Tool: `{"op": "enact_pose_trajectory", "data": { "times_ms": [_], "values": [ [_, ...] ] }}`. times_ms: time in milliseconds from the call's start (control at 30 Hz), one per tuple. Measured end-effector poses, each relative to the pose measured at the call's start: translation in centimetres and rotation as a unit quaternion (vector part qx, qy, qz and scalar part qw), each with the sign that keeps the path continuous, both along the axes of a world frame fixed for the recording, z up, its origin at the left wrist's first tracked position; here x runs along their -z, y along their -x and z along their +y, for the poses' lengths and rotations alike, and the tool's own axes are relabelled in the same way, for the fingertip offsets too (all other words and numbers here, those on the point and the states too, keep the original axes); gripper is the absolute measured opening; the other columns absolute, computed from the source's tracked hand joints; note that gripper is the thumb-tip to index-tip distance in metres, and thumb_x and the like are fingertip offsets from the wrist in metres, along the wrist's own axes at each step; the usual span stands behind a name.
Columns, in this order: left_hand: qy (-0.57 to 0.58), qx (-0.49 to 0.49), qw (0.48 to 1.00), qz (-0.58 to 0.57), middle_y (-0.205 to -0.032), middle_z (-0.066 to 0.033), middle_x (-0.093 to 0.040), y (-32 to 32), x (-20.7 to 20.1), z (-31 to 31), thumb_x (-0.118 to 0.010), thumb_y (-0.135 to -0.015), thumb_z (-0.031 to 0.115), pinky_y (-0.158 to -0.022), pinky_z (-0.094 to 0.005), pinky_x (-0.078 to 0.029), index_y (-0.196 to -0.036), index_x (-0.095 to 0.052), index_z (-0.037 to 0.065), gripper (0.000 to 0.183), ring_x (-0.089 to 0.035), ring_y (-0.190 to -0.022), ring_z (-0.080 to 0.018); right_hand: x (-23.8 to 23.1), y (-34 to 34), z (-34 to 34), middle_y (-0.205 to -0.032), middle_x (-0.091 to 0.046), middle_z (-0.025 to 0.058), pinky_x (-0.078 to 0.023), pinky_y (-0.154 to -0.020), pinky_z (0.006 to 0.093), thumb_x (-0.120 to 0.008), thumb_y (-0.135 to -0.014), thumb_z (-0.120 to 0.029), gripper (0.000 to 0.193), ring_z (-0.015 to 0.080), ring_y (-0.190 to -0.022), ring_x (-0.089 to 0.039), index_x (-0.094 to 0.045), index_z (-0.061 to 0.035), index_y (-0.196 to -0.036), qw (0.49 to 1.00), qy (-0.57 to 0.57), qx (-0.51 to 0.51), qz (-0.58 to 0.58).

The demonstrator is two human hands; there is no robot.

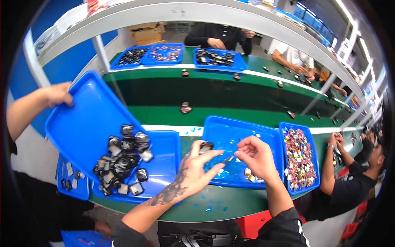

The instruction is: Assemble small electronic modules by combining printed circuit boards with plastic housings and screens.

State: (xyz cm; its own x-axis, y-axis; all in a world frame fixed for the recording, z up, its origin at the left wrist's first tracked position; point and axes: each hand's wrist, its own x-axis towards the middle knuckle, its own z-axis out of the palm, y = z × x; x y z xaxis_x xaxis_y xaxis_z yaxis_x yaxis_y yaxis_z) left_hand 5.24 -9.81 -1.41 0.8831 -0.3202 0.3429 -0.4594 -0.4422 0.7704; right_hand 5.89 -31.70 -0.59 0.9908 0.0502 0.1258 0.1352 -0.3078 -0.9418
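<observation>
My left hand (201,169), tattooed at the wrist, reaches over the near edge of a blue tray (242,183). A small black square casing (207,146) shows at its fingers, partly hidden by them. My right hand (258,158) is closed in a pinch, its fingertips close to my left thumb. Between the two hands is a small thin dark piece (228,159), seemingly in the right fingertips. Bits of blue film (230,144) and several small silver-and-yellow parts (250,174) lie in the tray.
On the left, another person's hand (59,94) tilts a blue tray (88,111); black casings (123,158) slide toward a second tray (166,164). A tray of small parts (299,160) stands right. Beyond runs a green conveyor (152,113) with scattered pieces, beneath a metal frame (164,13). Co-workers sit around.
</observation>
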Motion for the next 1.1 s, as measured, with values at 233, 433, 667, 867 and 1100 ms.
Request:
{"op": "enact_pose_trajectory", "data": {
  "times_ms": [233,433,667,867,1100],
  "values": [
    [0.066,0.048,0.994,0.072,-0.106,-0.0117,-0.058,0.3,1.3,0.1,-0.072,-0.084,0.018,-0.074,-0.0335,-0.053,-0.095,-0.07,0.007,0.016,-0.065,-0.089,-0.0241,1.2,1.7,2.2,-0.079,-0.065,0.0067,-0.053,-0.063,0.0224,-0.068,-0.082,0.008,0.01,0.0109,-0.07,-0.064,-0.061,0.0021,-0.086,0.992,-0.111,-0.049,0.025],
    [0.1,0.017,0.989,0.109,-0.102,-0.0102,-0.058,0.4,1.7,0.6,-0.071,-0.083,0.015,-0.071,-0.0328,-0.052,-0.09,-0.067,0.005,0.013,-0.064,-0.082,-0.0221,2.3,1.4,4.0,-0.083,-0.065,0.0069,-0.053,-0.068,0.0218,-0.068,-0.084,0.006,0.009,0.0105,-0.074,-0.064,-0.06,0.0038,-0.089,0.996,-0.084,-0.037,-0.007],
    [0.126,0.026,0.986,0.102,-0.098,-0.008,-0.058,1.0,2.9,0.5,-0.07,-0.082,0.012,-0.067,-0.0314,-0.05,-0.088,-0.066,0.004,0.011,-0.061,-0.073,-0.018,1.2,1.6,4.5,-0.083,-0.064,0.0048,-0.052,-0.068,0.0211,-0.068,-0.084,0.005,0.012,0.0085,-0.076,-0.063,-0.058,0.0016,-0.088,0.996,-0.07,-0.054,0.023],
    [0.142,-0.003,0.988,0.06,-0.094,-0.0063,-0.058,1.0,2.7,1.1,-0.072,-0.083,0.015,-0.065,-0.0322,-0.049,-0.089,-0.067,0.006,0.011,-0.061,-0.073,-0.0186,1.0,1.1,5.0,-0.083,-0.062,0.0026,-0.05,-0.067,0.0199,-0.068,-0.084,0.004,0.011,0.0068,-0.075,-0.06,-0.058,0.0016,-0.088,0.995,-0.071,-0.058,0.043],
    [0.19,-0.013,0.977,0.099,-0.092,-0.0053,-0.06,-0.1,3.6,1.9,-0.072,-0.083,0.008,-0.062,-0.0223,-0.048,-0.092,-0.07,0.001,0.012,-0.062,-0.075,-0.0115,-0.2,1.9,7.0,-0.082,-0.06,0.0135,-0.05,-0.063,0.0356,-0.068,-0.078,0.006,0.015,0.028,-0.074,-0.062,-0.058,-0.0001,-0.087,0.958,0.145,-0.128,-0.21]
  ]
}}
